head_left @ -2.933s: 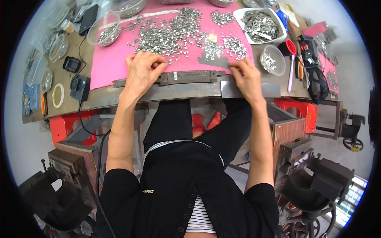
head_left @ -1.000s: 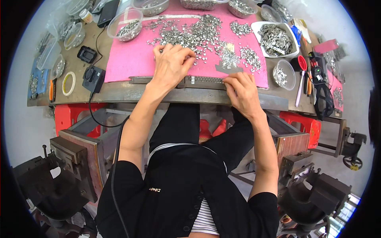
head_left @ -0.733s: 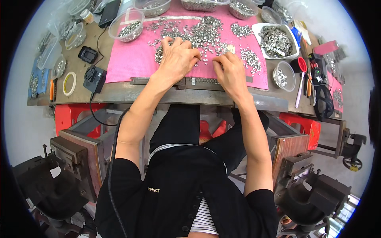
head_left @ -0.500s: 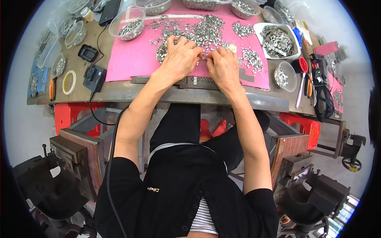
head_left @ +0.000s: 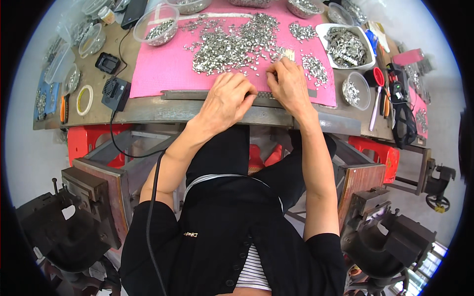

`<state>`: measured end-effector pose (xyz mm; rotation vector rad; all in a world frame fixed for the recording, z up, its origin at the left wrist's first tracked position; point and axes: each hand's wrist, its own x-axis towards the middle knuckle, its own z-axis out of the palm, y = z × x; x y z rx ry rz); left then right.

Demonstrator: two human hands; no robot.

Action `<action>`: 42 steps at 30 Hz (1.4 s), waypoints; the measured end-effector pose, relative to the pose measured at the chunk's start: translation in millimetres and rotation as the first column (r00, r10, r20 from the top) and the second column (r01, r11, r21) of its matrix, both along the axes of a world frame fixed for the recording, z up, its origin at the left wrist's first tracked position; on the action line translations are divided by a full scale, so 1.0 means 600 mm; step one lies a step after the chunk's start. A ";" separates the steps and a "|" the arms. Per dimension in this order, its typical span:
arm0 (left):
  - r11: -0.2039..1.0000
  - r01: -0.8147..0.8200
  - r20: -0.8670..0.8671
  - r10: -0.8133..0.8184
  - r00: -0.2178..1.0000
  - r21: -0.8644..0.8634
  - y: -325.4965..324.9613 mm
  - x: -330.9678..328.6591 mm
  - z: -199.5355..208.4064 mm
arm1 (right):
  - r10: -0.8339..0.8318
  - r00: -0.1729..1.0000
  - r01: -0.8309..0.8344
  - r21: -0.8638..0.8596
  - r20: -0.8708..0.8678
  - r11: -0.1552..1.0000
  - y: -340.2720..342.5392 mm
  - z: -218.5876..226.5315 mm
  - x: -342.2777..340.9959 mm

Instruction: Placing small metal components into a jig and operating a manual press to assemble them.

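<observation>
Small shiny metal pieces (head_left: 232, 47) lie in a loose heap on the pink mat (head_left: 153, 74). Along the mat's near edge runs a long dark metal bar (head_left: 185, 94) with a row of small pieces or slots in its middle stretch. My left hand (head_left: 228, 98) is over the bar, its fingers bent and thumb drawn toward the index finger. Just right of it, my right hand (head_left: 290, 84) is curled into a pinch above the bar's right part, by the heap's near edge. Whatever sits between the fingertips of either hand is too small or hidden to make out.
Clear plastic tubs (head_left: 157, 27) of metal pieces stand along the mat's far side. At right are a white square tray (head_left: 321, 37) of metal parts, a round tub (head_left: 356, 91) and a red scoop (head_left: 377, 79). A black charger (head_left: 116, 93) with a cable sits at left.
My left hand has come back from the heap toward me, down to the bar. My right hand has shifted slightly right. More of the heap now shows.
</observation>
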<state>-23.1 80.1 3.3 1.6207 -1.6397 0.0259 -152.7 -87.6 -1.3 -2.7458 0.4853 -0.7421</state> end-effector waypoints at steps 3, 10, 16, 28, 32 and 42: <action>1.000 -0.027 0.009 0.027 1.000 -0.006 -0.003 -0.005 -0.002 | 0.025 1.000 -0.025 -0.019 -0.004 1.000 0.002 0.005 -0.002; 0.996 -0.041 0.009 0.042 0.999 -0.073 -0.002 -0.003 -0.007 | 0.020 0.999 -0.019 -0.023 0.026 1.000 0.003 0.000 -0.005; 0.963 -0.253 -0.053 0.249 0.967 -0.093 0.018 0.014 -0.012 | 0.134 0.986 -0.148 0.151 0.101 0.977 0.053 0.023 -0.043; 0.983 -0.174 0.010 0.175 0.985 -0.064 0.007 -0.024 -0.018 | 0.173 0.979 -0.182 0.077 0.105 0.980 0.063 0.019 -0.054; 0.980 -0.189 0.068 0.194 0.979 -0.065 -0.001 -0.030 -0.027 | 0.153 0.980 -0.168 0.114 0.126 0.979 0.035 0.021 -0.026; 0.981 -0.183 0.052 0.186 0.981 -0.068 -0.003 -0.036 -0.030 | 0.130 0.991 -0.128 -0.081 0.027 0.988 0.012 0.004 0.010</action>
